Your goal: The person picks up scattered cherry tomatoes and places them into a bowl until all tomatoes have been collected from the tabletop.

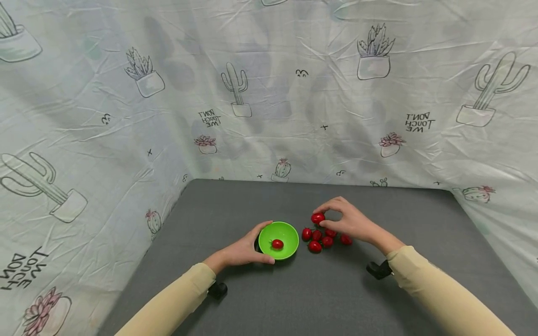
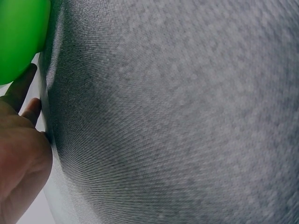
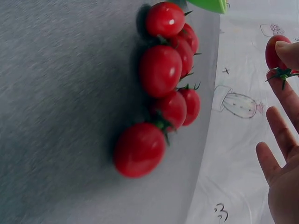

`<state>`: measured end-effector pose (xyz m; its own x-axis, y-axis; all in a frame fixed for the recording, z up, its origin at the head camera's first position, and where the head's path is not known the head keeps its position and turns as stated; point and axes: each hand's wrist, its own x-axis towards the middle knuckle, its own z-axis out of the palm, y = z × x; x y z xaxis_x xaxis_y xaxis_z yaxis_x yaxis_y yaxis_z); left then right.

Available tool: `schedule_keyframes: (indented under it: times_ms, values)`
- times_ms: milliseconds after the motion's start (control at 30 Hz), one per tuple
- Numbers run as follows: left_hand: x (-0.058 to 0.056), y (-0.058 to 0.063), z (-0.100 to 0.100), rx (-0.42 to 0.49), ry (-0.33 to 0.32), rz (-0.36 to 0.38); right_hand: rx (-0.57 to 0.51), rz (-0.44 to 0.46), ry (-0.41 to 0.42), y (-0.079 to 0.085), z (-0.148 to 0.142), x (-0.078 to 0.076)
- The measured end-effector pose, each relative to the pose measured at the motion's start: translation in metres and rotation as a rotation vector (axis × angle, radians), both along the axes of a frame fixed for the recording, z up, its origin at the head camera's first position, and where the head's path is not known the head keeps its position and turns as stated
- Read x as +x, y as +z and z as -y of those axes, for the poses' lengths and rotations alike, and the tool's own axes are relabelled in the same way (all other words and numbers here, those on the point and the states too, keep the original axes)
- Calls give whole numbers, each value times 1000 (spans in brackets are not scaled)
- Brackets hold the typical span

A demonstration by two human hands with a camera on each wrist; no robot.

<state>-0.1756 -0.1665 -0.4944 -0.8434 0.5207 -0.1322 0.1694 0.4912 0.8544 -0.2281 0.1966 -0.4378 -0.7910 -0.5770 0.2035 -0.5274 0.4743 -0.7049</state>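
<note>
My left hand (image 1: 244, 249) holds a small green bowl (image 1: 287, 232) from its left side, thumb at the near rim and fingers around the far side. One red cherry tomato (image 1: 277, 244) lies inside the bowl. Just right of it, my right hand (image 1: 350, 221) pinches another cherry tomato (image 1: 317, 218) between thumb and index finger. In the right wrist view this held tomato (image 3: 272, 52) is raised off the table, its green stalk leaves showing, with the other fingers spread. Below that hand sits a cluster of several loose cherry tomatoes (image 1: 315, 247), also seen close up in the right wrist view.
A dark grey table (image 1: 311, 298) carries everything. Behind it and along the sides hangs a pale cloth (image 1: 277, 60) printed with cacti and mirrored lettering. Black wrist mounts (image 1: 379, 269) stick out under both sleeves, close above the tabletop.
</note>
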Motion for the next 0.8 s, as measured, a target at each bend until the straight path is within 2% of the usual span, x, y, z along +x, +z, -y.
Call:
schedule_keyframes:
  times_ms: [300, 567, 800]
  values:
    - [0, 1, -2, 6, 4, 8, -8, 22, 52, 2, 21, -11]
    - [0, 0, -2, 7, 4, 17, -6, 27, 112, -1, 40, -14]
    - [0, 0, -2, -1, 5, 24, 21, 24, 131, -5, 56, -15]
